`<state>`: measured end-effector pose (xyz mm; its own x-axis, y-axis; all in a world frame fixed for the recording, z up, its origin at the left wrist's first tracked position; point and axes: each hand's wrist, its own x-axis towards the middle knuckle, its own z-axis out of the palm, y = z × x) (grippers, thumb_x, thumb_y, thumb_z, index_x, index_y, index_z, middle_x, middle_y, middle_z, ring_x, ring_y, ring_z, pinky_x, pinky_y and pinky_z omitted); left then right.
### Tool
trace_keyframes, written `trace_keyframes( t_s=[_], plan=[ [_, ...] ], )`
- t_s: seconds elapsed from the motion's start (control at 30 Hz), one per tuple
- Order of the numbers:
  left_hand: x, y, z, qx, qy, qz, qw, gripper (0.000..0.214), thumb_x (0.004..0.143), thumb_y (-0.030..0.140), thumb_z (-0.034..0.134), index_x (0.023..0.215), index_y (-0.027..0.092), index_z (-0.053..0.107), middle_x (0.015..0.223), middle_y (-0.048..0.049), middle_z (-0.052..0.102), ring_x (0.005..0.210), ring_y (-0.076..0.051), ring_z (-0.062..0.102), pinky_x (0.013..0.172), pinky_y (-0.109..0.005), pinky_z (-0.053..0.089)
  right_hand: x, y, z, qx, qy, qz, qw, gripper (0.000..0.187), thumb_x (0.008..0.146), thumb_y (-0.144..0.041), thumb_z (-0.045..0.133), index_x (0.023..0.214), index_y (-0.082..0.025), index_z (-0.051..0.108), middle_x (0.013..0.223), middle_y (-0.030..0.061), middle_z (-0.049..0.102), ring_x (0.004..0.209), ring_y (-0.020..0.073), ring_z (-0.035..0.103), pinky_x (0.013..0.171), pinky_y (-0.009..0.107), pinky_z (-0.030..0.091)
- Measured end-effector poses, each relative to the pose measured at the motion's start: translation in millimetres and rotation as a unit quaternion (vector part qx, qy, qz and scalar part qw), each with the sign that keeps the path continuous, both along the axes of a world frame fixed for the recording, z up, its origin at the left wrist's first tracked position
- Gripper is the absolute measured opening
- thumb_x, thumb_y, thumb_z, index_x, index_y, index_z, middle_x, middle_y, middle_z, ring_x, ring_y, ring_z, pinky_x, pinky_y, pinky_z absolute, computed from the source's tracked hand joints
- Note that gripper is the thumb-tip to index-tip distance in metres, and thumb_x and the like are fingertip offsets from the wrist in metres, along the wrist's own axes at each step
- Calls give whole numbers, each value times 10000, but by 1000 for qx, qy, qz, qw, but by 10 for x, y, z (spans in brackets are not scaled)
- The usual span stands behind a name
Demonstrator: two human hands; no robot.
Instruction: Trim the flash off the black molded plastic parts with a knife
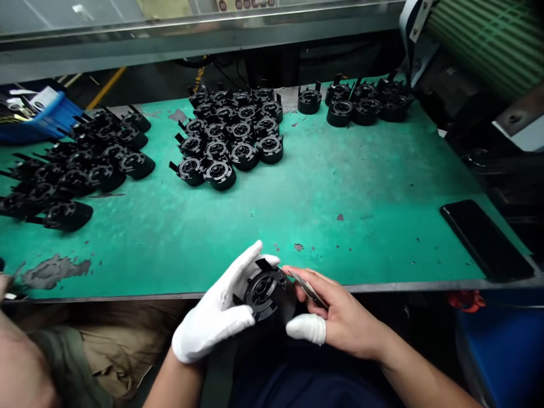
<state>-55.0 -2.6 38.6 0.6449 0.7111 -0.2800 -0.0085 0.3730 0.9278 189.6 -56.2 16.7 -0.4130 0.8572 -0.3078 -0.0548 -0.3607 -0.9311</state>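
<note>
My left hand (216, 309), in a white glove, is wrapped round a round black plastic part (266, 292) with upright tabs and a ringed inner face. I hold it tilted just in front of the table's near edge. In my right hand (344, 320), bare but for a white cover on the thumb, is a small knife (309, 290) with a metal blade, gripped in the curled fingers. The blade's end lies close beside the black part; whether it touches cannot be made out. My right thumb rests by the part's lower side.
Clusters of similar black parts stand on the green table (374, 226): left (102, 175), middle (242, 153) and back right (340, 112). A black phone (487, 241) lies near the right edge. A blue basket (59, 116) stands back left, a green ribbed machine part (488, 45) upper right. Another person's arm (21, 362) is lower left.
</note>
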Motion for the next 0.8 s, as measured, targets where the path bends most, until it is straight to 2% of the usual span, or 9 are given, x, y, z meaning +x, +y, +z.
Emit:
trace_keyframes(
  t_s=[0.13, 0.23, 0.3, 0.37, 0.43, 0.5, 0.63, 0.7, 0.8],
  plan=[
    [29, -56, 16, 28, 16, 25, 999, 856, 855, 489, 693, 1563, 318, 245, 1603, -115, 349, 1452, -354, 382, 1172, -478, 378, -71, -169, -95, 14, -6, -24, 1000, 757, 824, -425, 773, 1502, -376, 440, 1227, 59, 554, 996, 185, 576, 764, 270, 549],
    [87, -8, -59, 135, 100, 36, 985, 715, 890, 408, 656, 1527, 299, 349, 1545, -109, 445, 1423, -333, 428, 1201, -509, 336, -71, -208, -133, 54, -66, -59, 995, 639, 923, -435, 648, 1512, -300, 440, 1217, 81, 611, 1063, 209, 608, 890, 326, 546],
    [119, 37, -136, 212, 170, 43, 961, 572, 912, 338, 618, 1461, 284, 464, 1470, -96, 537, 1387, -309, 475, 1228, -527, 291, 21, -179, -108, 99, -130, -74, 984, 513, 993, -408, 527, 1479, -246, 491, 1233, 99, 640, 1125, 221, 609, 1000, 366, 499],
    [132, 68, -208, 259, 212, 48, 941, 485, 925, 295, 582, 1407, 288, 528, 1414, -75, 593, 1350, -287, 517, 1233, -526, 295, 170, -126, -57, 144, -203, -62, 966, 445, 1029, -339, 434, 1449, -229, 533, 1245, 102, 662, 1132, 219, 618, 1024, 375, 476],
    [131, 77, -257, 283, 224, 49, 931, 471, 926, 269, 565, 1396, 296, 537, 1399, -61, 609, 1329, -274, 540, 1218, -514, 337, 319, -71, -8, 194, -289, -22, 937, 434, 1019, -264, 422, 1428, -231, 562, 1129, 86, 707, 1022, 215, 647, 934, 366, 506],
    [129, 68, -283, 304, 232, 51, 923, 471, 921, 244, 563, 1390, 287, 543, 1397, -62, 613, 1329, -269, 543, 1211, -500, 358, 412, -29, 17, 254, -365, 45, 895, 447, 984, -210, 462, 1415, -234, 579, 1004, 67, 723, 903, 215, 647, 824, 353, 506],
    [143, 39, -303, 322, 227, 61, 917, 478, 906, 190, 563, 1378, 263, 551, 1394, -67, 616, 1319, -256, 557, 1191, -470, 396, 428, 44, 13, 321, -441, 153, 824, 469, 958, -179, 499, 1412, -267, 579, 958, 39, 720, 842, 211, 641, 735, 334, 466],
    [152, 33, -309, 326, 221, 58, 917, 491, 895, 168, 562, 1378, 256, 550, 1398, -67, 614, 1316, -253, 562, 1180, -456, 412, 431, 108, 10, 323, -495, 165, 789, 487, 950, -184, 507, 1424, -281, 567, 934, 35, 710, 832, 223, 647, 694, 335, 451],
    [153, 35, -319, 334, 222, 54, 915, 500, 878, 137, 547, 1368, 236, 561, 1395, -72, 618, 1318, -250, 559, 1179, -448, 411, 489, 226, 30, 312, -579, 134, 742, 478, 945, -199, 505, 1413, -271, 578, 933, 47, 704, 809, 234, 654, 618, 330, 413]
  ],
)
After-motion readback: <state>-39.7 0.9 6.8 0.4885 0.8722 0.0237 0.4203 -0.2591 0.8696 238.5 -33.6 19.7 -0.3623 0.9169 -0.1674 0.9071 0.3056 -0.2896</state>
